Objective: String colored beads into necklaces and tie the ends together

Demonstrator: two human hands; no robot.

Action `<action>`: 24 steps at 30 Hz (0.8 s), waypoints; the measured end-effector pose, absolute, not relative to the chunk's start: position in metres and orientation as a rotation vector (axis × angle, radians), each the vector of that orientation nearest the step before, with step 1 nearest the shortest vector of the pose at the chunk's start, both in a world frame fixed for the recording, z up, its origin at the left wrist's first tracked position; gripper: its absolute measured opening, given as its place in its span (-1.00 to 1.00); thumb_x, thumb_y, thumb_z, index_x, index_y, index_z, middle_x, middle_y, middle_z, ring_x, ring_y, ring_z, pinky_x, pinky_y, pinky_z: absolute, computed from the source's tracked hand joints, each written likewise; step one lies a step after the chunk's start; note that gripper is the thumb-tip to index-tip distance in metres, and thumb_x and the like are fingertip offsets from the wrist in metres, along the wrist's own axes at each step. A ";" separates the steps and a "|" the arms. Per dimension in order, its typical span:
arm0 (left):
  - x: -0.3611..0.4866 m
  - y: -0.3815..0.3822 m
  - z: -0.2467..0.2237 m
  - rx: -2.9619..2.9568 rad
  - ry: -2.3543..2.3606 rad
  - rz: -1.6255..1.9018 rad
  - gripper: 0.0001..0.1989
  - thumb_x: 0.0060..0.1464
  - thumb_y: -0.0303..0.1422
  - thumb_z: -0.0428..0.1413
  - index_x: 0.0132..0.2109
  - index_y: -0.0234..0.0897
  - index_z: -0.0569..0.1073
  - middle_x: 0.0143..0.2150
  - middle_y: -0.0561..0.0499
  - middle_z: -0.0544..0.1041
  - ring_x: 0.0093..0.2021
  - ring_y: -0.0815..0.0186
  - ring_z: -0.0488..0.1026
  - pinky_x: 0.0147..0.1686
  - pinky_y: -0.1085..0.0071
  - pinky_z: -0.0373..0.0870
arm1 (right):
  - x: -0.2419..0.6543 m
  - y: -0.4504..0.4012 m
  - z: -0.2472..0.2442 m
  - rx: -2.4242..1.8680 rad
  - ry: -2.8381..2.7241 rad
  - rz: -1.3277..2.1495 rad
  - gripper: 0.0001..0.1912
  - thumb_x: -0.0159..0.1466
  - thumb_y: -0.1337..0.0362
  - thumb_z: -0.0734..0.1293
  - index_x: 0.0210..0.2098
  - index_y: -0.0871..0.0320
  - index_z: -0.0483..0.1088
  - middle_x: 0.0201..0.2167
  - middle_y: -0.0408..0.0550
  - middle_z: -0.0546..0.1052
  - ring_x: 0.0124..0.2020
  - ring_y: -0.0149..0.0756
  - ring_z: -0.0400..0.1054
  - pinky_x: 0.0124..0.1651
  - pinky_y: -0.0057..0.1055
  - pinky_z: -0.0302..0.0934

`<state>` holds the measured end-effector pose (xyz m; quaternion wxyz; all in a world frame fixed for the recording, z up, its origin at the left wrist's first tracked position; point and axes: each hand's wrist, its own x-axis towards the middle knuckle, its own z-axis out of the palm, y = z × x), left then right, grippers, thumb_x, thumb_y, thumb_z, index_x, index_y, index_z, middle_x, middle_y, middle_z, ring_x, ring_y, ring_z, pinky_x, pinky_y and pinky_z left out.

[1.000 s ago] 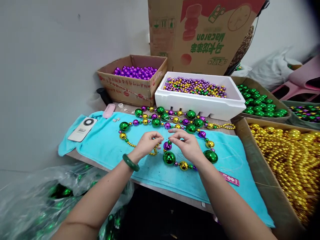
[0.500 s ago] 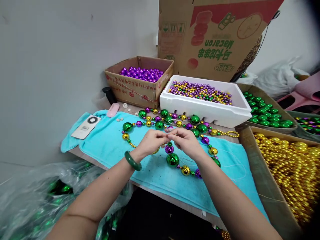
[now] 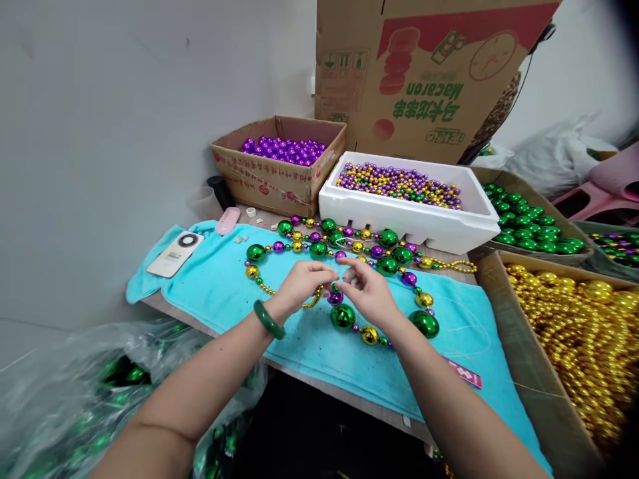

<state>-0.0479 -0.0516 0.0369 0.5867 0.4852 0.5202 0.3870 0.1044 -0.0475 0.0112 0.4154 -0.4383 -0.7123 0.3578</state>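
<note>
A necklace of large green, purple and gold beads (image 3: 343, 317) loops over the turquoise cloth (image 3: 299, 339). My left hand (image 3: 305, 285), with a green bangle on its wrist, is closed in a pinch at the necklace's end, beside a short run of small gold beads (image 3: 313, 301). Just to the right, my right hand (image 3: 368, 293) has its thumb and index finger apart, close to a small green bead. A pale patch between those fingers is too small to make out. Thin clear line (image 3: 469, 329) curls on the cloth at right.
Behind the cloth stand a carton of purple balls (image 3: 264, 181) and a white foam box (image 3: 399, 213) of small mixed beads. Cartons of green beads (image 3: 529, 229) and gold bead strands (image 3: 574, 346) line the right. A phone (image 3: 176, 254) lies at left.
My right thumb and index finger have parted and drawn slightly away from my left fingertips. A pink label strip now shows beside my right forearm.
</note>
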 end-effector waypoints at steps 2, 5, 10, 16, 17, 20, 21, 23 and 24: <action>-0.048 -0.051 0.034 1.103 1.194 0.869 -0.88 -0.17 -0.37 0.11 -0.53 -0.36 0.43 -0.67 0.13 0.31 -0.66 0.51 0.21 -0.65 0.54 0.03 | 0.105 -0.052 0.005 -1.148 -1.913 0.590 -0.70 0.15 0.29 0.30 -0.10 0.17 0.41 -0.55 -0.16 0.40 -0.52 -0.39 0.26 -0.42 -0.44 0.16; -0.048 -0.050 0.027 1.084 1.159 0.841 -0.85 -0.14 -0.36 0.10 -0.54 -0.37 0.41 -0.67 0.12 0.30 -0.66 0.51 0.22 -0.66 0.53 -0.04 | 0.104 -0.057 -0.003 -1.091 -1.980 0.266 -0.79 0.23 0.29 0.25 -0.18 0.14 0.46 -0.42 -0.05 0.53 -0.37 -0.30 0.38 -0.26 -0.38 0.22; -0.051 -0.048 0.021 1.031 1.102 0.806 -0.84 -0.15 -0.33 0.12 -0.50 -0.38 0.41 -0.62 0.10 0.33 -0.64 0.50 0.25 -0.64 0.52 -0.02 | 0.105 -0.056 -0.012 -1.014 -1.969 0.199 -0.83 0.24 0.32 0.25 -0.29 0.14 0.50 -0.35 -0.03 0.58 -0.32 -0.28 0.44 -0.22 -0.38 0.27; -0.055 -0.049 0.028 1.222 1.143 0.679 -0.83 -0.05 -0.36 0.05 -0.36 -0.40 0.44 -0.59 0.09 0.35 -0.62 0.51 0.22 -0.61 0.54 0.03 | 0.106 -0.054 -0.012 -1.124 -1.946 0.345 -0.81 0.20 0.32 0.25 -0.37 0.16 0.52 -0.41 -0.01 0.56 -0.34 -0.25 0.40 -0.24 -0.33 0.22; -0.056 -0.049 0.030 1.255 1.162 0.677 -0.81 -0.07 -0.39 0.05 -0.26 -0.39 0.43 -0.58 0.10 0.36 -0.60 0.50 0.24 -0.59 0.54 0.07 | 0.106 -0.053 -0.010 -1.165 -1.884 0.476 -0.83 0.18 0.30 0.27 -0.40 0.16 0.51 -0.45 -0.02 0.55 -0.38 -0.27 0.38 -0.28 -0.35 0.21; -0.062 -0.049 0.035 1.366 1.110 0.695 -0.62 -0.11 -0.44 0.10 -0.07 -0.33 0.31 -0.55 0.15 0.36 -0.53 0.45 0.30 -0.49 0.51 0.20 | 0.107 -0.049 0.000 -1.263 -1.554 1.181 -0.85 0.06 0.22 0.36 -0.50 0.19 0.44 -0.67 -0.15 0.39 -0.64 -0.45 0.16 -0.57 -0.48 0.03; -0.064 -0.049 0.037 1.400 1.052 0.695 -0.61 -0.11 -0.44 0.11 -0.07 -0.31 0.29 -0.54 0.16 0.36 -0.51 0.45 0.31 -0.46 0.50 0.23 | 0.109 -0.048 0.003 -1.256 -1.412 1.455 -0.83 0.02 0.20 0.39 -0.52 0.20 0.41 -0.74 -0.22 0.29 -0.71 -0.51 0.04 -0.65 -0.52 -0.10; -0.068 -0.050 0.038 1.476 0.951 0.702 -0.66 -0.09 -0.43 0.11 -0.10 -0.31 0.31 -0.51 0.15 0.34 -0.48 0.45 0.30 -0.44 0.50 0.23 | 0.111 -0.045 0.009 -1.164 -1.141 1.897 -0.77 -0.06 0.19 0.43 -0.55 0.20 0.35 -0.81 -0.34 0.10 -0.76 -0.60 -0.15 -0.70 -0.57 -0.31; -0.068 -0.050 0.037 1.526 0.929 0.722 -0.69 -0.07 -0.43 0.10 -0.12 -0.31 0.32 -0.50 0.15 0.33 -0.48 0.46 0.28 -0.44 0.50 0.23 | 0.113 -0.044 0.011 -1.101 -1.029 2.035 -0.75 -0.09 0.21 0.44 -0.56 0.20 0.31 -0.81 -0.37 0.05 -0.77 -0.62 -0.20 -0.70 -0.58 -0.36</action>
